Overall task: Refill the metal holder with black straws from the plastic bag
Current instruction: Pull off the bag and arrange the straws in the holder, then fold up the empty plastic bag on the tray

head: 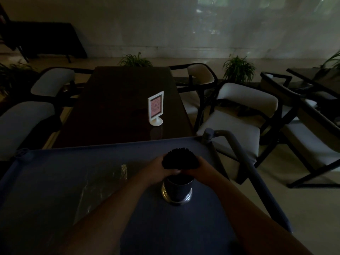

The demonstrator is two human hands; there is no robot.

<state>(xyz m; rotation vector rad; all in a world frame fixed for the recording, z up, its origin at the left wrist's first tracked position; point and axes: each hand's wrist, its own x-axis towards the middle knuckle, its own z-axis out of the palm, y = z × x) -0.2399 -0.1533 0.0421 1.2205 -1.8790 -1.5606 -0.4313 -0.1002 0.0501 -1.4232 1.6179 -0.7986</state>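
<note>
Both hands, my left hand [159, 167] and right hand [199, 167], clamped round a bundle of black straws [180, 158] above the round metal holder [177, 188] (dim light); clear plastic bag [103, 188] lies left on the blue cart top [55, 172].

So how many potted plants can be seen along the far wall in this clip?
3 clearly: one plant behind the dark table's far end, one right of it behind the chairs, one cut off at the right edge. Dim foliage at far left may be another.
</note>
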